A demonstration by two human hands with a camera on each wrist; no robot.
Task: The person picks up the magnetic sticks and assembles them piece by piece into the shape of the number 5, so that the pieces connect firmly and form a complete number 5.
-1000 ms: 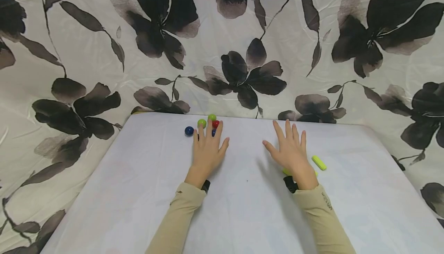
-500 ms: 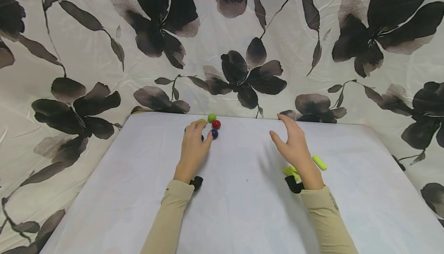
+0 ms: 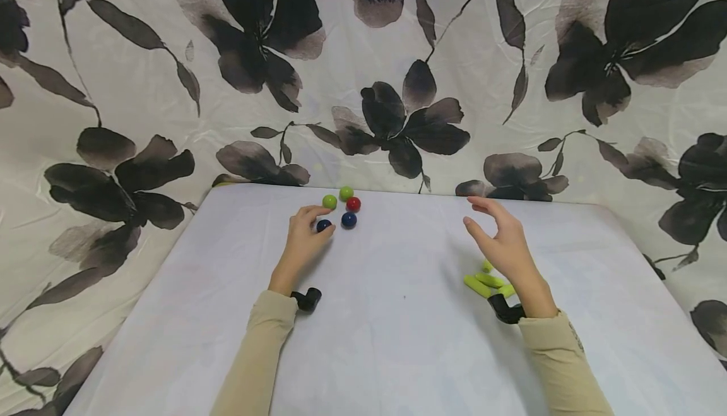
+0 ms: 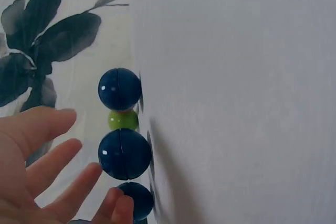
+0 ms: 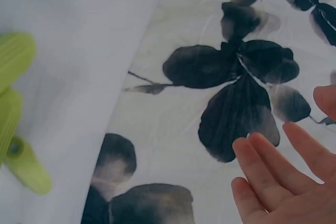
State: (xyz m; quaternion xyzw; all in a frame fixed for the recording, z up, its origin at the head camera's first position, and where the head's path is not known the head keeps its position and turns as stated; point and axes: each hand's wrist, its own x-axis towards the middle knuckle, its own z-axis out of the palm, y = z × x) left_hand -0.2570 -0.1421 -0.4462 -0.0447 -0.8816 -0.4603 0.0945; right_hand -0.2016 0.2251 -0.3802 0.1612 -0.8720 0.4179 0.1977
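In the head view my left hand [image 3: 301,239] is at a dark blue ball [image 3: 324,225], its thumb and fingers on either side of it. In the left wrist view the fingers look spread and not closed around the middle blue ball [image 4: 125,154]; another blue ball [image 4: 137,201] is partly behind the fingertips. Beside the hand lie a second blue ball [image 3: 349,219], a red ball [image 3: 353,204] and two green balls [image 3: 329,201]. My right hand [image 3: 508,242] holds nothing, fingers extended, thumb apart, near several yellow-green sticks [image 3: 477,286], partly hidden by hand and wrist.
The balls lie near the far edge of the white-covered table [image 3: 392,340]. Behind that edge hangs a floral cloth [image 3: 318,113]. Each wrist bears a black device [image 3: 308,300]. In the right wrist view one stick [image 5: 29,166] shows a hole near its end.
From flat and spread, both hands have turned thumb-up. The left hand has shifted left and nearer the body, uncovering balls; the right has moved right, uncovering some sticks and hiding another.
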